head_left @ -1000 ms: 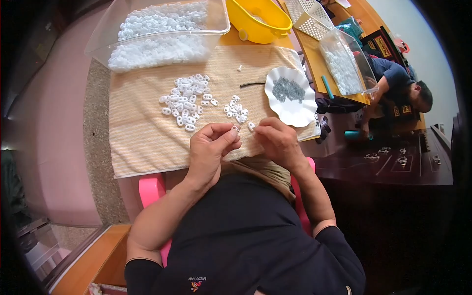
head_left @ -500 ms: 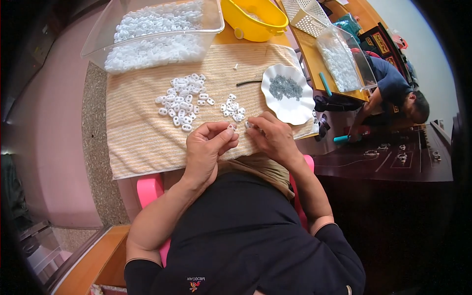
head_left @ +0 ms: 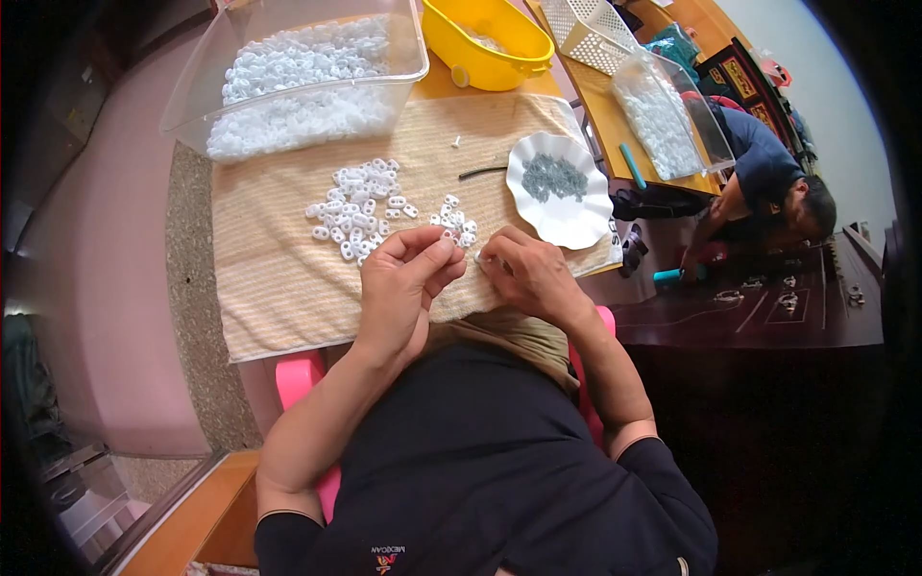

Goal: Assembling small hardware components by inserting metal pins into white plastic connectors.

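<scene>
My left hand [head_left: 408, 278] is closed in a pinch on a small white plastic piece [head_left: 448, 235], held up between thumb and forefinger. Close by on the right, my right hand [head_left: 528, 274] has its fingers curled together over the striped towel, with a bit of another white piece [head_left: 479, 256] showing at its fingertips. Just beyond my hands lies a small group of white pieces [head_left: 451, 213]. Farther left spreads a larger pile of white two-hole plastic pieces [head_left: 360, 202]. A white scalloped plate [head_left: 571, 228] holds a heap of tiny grey parts [head_left: 554, 179] too small to make out.
A striped towel [head_left: 279, 259] covers the table. At the back stand a clear bin [head_left: 298, 115] of white pieces and a yellow tub [head_left: 499, 62]. A black rod [head_left: 482, 174] lies by the plate. Another person [head_left: 768, 163] bends over a dark table [head_left: 730, 322] at right.
The whole view has shifted slightly. My left hand has risen a little toward the small group of white pieces; my right hand keeps its curled grip nearby.
</scene>
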Tool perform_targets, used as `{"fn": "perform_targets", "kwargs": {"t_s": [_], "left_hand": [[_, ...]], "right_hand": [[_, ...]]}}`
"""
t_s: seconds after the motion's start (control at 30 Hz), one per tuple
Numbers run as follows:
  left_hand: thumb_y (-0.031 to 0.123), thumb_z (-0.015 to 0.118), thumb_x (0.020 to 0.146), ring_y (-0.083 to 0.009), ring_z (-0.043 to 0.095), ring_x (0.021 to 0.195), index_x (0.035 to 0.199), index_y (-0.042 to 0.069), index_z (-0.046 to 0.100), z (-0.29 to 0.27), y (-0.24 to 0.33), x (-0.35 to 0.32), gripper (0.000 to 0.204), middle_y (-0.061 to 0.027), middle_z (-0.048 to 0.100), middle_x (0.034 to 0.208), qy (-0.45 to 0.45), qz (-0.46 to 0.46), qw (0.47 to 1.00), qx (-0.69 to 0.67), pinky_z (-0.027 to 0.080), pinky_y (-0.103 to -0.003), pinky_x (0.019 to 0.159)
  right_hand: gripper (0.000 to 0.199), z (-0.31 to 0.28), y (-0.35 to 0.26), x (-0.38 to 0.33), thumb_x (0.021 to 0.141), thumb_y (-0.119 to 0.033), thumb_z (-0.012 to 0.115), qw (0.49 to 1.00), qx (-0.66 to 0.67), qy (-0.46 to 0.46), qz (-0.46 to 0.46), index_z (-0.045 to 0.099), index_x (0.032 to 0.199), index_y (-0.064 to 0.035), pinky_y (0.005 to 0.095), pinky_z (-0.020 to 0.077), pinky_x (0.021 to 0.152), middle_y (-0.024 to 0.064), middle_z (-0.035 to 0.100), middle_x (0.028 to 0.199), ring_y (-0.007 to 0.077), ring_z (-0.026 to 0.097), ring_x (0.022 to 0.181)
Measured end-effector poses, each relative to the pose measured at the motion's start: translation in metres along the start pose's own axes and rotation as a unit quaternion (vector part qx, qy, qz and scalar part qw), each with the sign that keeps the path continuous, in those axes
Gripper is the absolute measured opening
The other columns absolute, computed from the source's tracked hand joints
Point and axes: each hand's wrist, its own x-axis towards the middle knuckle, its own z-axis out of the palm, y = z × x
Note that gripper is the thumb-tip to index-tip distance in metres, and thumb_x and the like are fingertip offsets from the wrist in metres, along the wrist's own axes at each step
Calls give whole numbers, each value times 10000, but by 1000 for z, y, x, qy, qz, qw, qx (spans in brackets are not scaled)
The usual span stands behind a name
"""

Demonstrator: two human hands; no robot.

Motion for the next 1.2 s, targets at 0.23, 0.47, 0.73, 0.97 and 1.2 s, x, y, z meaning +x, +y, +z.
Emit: {"fn": "perform_targets", "kwargs": {"t_s": [0.23,0.47,0.73,0.97,1.2], "left_hand": [[12,629,867,-164,655,802,1011,-2,575,-2,-3,14,155,-103,644,918,-11,-34,999,-21,579,-277,741],[5,623,868,-172,653,797,1016,-14,569,-2,3,33,159,-105,640,915,-7,-15,1000,3,579,-275,741],[-2,637,857,-165,653,788,1004,-17,583,-6,-10,30,157,-99,643,899,-37,-2,999,17,583,-266,721],[-8,637,855,-165,652,782,1002,-29,578,-9,-13,27,160,-108,641,897,-20,3,999,37,583,-265,721],[-8,636,857,-160,650,776,1003,-33,578,-10,-12,28,159,-108,640,891,-20,7,999,43,580,-260,713]], "right_hand": [[184,-3,6,0,825,-103,631,999,-11,-40,-31,636,1008,-82,400,495,654,110,598,938,320,619,760],[208,-1,10,1,813,-67,614,996,-37,-57,-65,617,1020,-50,399,503,668,115,598,957,320,621,781],[179,-4,11,-3,778,-50,580,991,-104,-48,-70,581,958,-50,396,497,633,109,561,845,302,607,748],[155,-14,5,5,788,-56,562,980,-141,-113,-79,592,940,-48,386,492,669,100,559,827,283,601,780],[236,-4,8,5,789,-28,558,988,-96,-96,-78,604,1021,-32,382,494,721,119,582,874,298,603,821]]}}
